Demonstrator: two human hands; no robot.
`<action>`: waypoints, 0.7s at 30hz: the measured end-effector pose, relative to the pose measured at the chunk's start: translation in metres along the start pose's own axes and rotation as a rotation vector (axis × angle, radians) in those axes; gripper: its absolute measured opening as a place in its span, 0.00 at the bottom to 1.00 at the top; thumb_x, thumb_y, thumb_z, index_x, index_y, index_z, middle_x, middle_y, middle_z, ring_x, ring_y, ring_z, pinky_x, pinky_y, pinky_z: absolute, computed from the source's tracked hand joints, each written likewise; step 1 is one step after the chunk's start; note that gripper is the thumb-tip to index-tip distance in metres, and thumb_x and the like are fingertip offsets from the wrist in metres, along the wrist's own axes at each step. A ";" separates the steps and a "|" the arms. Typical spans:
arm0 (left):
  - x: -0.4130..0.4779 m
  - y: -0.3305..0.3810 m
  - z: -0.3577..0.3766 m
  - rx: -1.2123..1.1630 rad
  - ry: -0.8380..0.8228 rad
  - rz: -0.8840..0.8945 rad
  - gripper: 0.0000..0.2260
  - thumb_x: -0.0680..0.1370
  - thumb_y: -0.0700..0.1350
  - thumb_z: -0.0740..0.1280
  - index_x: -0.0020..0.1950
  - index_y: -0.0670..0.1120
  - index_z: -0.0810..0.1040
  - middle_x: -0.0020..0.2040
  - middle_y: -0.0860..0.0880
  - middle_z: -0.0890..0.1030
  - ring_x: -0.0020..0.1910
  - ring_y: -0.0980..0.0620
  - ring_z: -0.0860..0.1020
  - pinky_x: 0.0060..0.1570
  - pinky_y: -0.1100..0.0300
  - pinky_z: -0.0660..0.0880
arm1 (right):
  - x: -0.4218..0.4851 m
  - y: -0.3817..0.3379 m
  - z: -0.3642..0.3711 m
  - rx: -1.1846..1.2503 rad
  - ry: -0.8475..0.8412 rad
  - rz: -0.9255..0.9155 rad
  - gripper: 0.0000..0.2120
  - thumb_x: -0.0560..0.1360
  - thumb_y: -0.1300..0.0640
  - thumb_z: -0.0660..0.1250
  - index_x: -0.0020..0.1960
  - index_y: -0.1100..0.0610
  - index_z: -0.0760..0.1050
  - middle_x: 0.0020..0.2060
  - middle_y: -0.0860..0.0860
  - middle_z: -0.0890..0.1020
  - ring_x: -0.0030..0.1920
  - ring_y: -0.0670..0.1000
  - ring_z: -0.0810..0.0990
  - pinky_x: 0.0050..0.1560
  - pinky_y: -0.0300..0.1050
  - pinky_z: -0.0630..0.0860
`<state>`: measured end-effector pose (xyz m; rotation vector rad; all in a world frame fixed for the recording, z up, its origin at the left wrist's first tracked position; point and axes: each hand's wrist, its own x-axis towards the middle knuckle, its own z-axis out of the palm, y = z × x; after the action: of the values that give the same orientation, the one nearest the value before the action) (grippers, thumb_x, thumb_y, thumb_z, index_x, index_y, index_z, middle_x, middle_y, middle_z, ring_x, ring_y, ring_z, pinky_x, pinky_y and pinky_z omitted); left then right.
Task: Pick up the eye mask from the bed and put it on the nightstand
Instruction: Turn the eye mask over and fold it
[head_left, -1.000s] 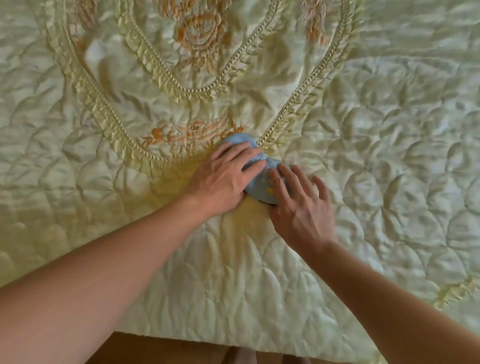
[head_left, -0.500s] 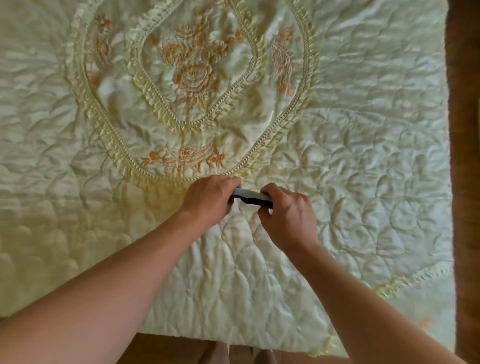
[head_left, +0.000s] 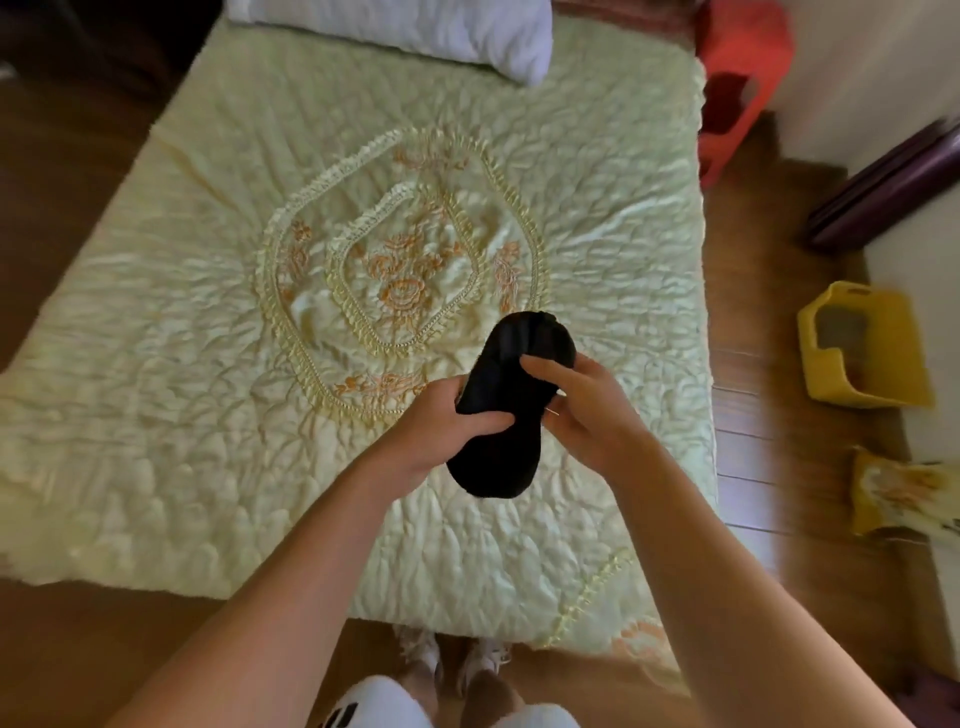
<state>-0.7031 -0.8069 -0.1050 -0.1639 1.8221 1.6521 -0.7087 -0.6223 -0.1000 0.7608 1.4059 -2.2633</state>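
the bed (head_left: 208, 415) fills the middle of the head view, covered by a pale quilt (head_left: 597, 234) with an orange flower panel (head_left: 400, 280) at its centre. the near edge of the bed runs just in front of the person's shoes (head_left: 457, 654); the right edge runs up the frame beside a strip of wood floor (head_left: 753, 415). a pillow (head_left: 415, 31) lies across the far end. the quilt surface around the hands is bare on all sides.

right of the bed, on the floor: a red stool (head_left: 737, 67) at the far corner, a yellow bin (head_left: 862, 348) well apart from the bed edge, and a yellow patterned cloth (head_left: 904, 499) nearer the camera. a dark pole (head_left: 893, 187) leans by the wall. floor strip between the bed edge and the bin is open. left of the bed is dark wood floor, blurred.

the mask (head_left: 509, 405) is held up above the near-centre of the quilt, clear of the bed, between both hands. it shows its black side, an elongated soft shape, long axis running away from the camera and tilted slightly right, with a rounded lobe at each end.

left hand (head_left: 441, 426): fingers (head_left: 483, 421) curled closed around the mask's left edge near its middle. right hand (head_left: 587, 410): fingers (head_left: 545, 369) pinched on the mask's right edge, fingertips lying on the black face.
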 end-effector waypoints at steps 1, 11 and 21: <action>-0.013 0.010 0.005 -0.072 0.005 -0.003 0.12 0.74 0.42 0.74 0.56 0.50 0.82 0.51 0.50 0.87 0.51 0.53 0.85 0.53 0.54 0.80 | -0.013 -0.008 0.005 0.014 -0.056 0.009 0.15 0.77 0.65 0.72 0.64 0.62 0.80 0.59 0.61 0.86 0.58 0.60 0.86 0.52 0.52 0.85; -0.095 0.062 0.030 -0.281 0.039 -0.088 0.14 0.72 0.43 0.76 0.58 0.46 0.82 0.52 0.47 0.87 0.51 0.49 0.85 0.43 0.56 0.83 | -0.087 -0.061 0.040 -0.264 -0.075 -0.252 0.13 0.75 0.70 0.73 0.58 0.63 0.82 0.55 0.63 0.87 0.54 0.60 0.87 0.57 0.61 0.84; -0.106 0.097 0.030 -0.433 0.159 -0.039 0.09 0.75 0.38 0.71 0.54 0.40 0.83 0.48 0.41 0.87 0.45 0.47 0.86 0.39 0.56 0.82 | -0.125 -0.073 0.046 -0.661 -0.187 -0.803 0.18 0.72 0.75 0.72 0.50 0.54 0.87 0.46 0.52 0.90 0.52 0.47 0.87 0.53 0.39 0.82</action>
<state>-0.6587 -0.7960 0.0348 -0.5276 1.5336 2.0341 -0.6635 -0.6284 0.0446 -0.2785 2.4512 -2.0057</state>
